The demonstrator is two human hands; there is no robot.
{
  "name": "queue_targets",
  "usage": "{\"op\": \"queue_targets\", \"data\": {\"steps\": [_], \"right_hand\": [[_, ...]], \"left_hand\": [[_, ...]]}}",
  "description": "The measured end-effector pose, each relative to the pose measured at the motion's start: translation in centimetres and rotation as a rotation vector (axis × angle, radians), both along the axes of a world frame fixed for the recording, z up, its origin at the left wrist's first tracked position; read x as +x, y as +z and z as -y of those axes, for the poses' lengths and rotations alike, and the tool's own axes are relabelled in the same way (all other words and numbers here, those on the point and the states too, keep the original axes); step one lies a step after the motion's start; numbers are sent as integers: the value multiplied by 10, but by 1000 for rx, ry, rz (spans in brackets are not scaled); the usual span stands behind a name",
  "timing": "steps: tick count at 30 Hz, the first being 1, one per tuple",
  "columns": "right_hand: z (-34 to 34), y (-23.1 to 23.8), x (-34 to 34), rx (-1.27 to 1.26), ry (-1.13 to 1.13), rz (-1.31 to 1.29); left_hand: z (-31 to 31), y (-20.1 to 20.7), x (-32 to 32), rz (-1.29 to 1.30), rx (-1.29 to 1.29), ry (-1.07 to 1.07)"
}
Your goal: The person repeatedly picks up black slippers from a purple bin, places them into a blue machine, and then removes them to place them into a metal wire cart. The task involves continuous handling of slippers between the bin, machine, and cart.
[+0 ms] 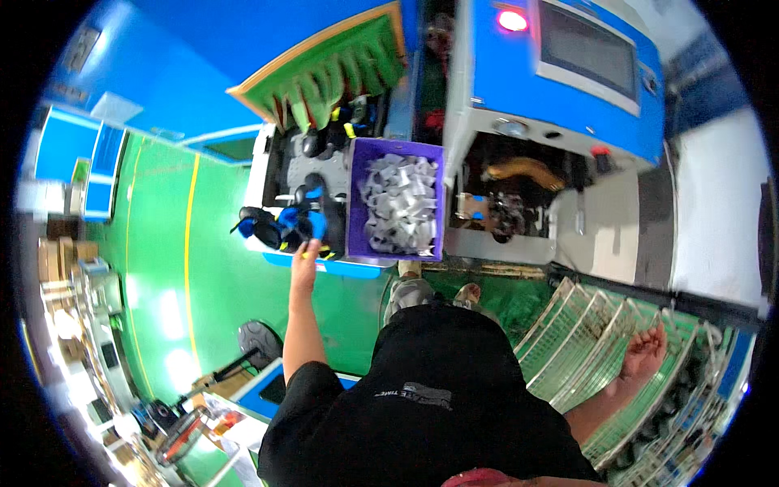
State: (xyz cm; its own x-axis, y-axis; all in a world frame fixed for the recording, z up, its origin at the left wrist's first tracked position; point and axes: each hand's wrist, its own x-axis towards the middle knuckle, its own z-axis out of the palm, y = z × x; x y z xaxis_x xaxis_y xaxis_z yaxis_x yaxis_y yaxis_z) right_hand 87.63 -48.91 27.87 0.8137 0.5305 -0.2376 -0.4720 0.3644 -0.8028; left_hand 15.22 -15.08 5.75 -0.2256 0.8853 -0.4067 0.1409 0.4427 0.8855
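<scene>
My left hand (305, 258) reaches to the front edge of a machine's conveyor and pinches the near end of a black and blue shoe (315, 221). Its fingertips are blurred against the blue part. Just left of it sits another black shoe (261, 227) with blue on it. More dark shoes lie farther back, near a green strip curtain (341, 77). My right hand (645, 351) is held out to the right above a wire rack (580, 325); the fingers are loosely bent and apart, with nothing seen in them.
Right of the shoes stands a purple bin (355, 203) full of crumpled whitish pieces (399, 203). A blue machine (503, 73) with a screen and a lit red lamp is at the back right. A round-based stand (260, 342) is at my left.
</scene>
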Motion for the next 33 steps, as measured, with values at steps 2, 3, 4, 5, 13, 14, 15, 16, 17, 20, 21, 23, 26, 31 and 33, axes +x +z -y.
{"op": "queue_targets", "data": {"steps": [2, 3, 4, 5, 13, 14, 15, 16, 17, 20, 21, 23, 26, 31, 33], "right_hand": [[-67, 7, -33, -134, 73, 81], [-90, 6, -44, -218, 104, 150], [-112, 4, -56, -299, 132, 221], [-128, 3, -70, -355, 165, 204], [-200, -14, -151, -763, 481, 527], [-209, -13, -158, -757, 525, 576], [-216, -10, -162, -750, 572, 626], [-221, -6, -165, -765, 616, 670], [-227, -2, -168, -757, 652, 716], [-243, -5, -167, -706, 769, 823], [-250, -6, -163, -708, 843, 860], [-247, -23, -154, -708, 865, 852], [-265, -35, -156, -740, 990, 966], [-300, -43, -164, -650, 1194, 1125], [-311, -36, -177, -654, 1227, 1193]], "left_hand": [[5, -8, -9, -498, -125, -237], [6, -14, -10, -590, -30, -252], [7, -21, -10, -683, 63, -267], [10, -27, -12, -778, 150, -283], [-25, -17, -23, -947, -72, -550], [-31, -16, -25, -935, -122, -519], [-30, -13, -27, -925, -115, -514], [-25, -9, -29, -914, -110, -503], [-23, 0, -31, -910, -98, -483], [20, 34, -35, -798, -61, -417], [55, 44, -37, -754, -57, -367], [101, 71, -43, -702, 2, -348], [213, 75, -63, -742, -161, -265], [402, 103, -92, -885, -509, 126], [495, 103, -132, -933, -549, 338]]}}
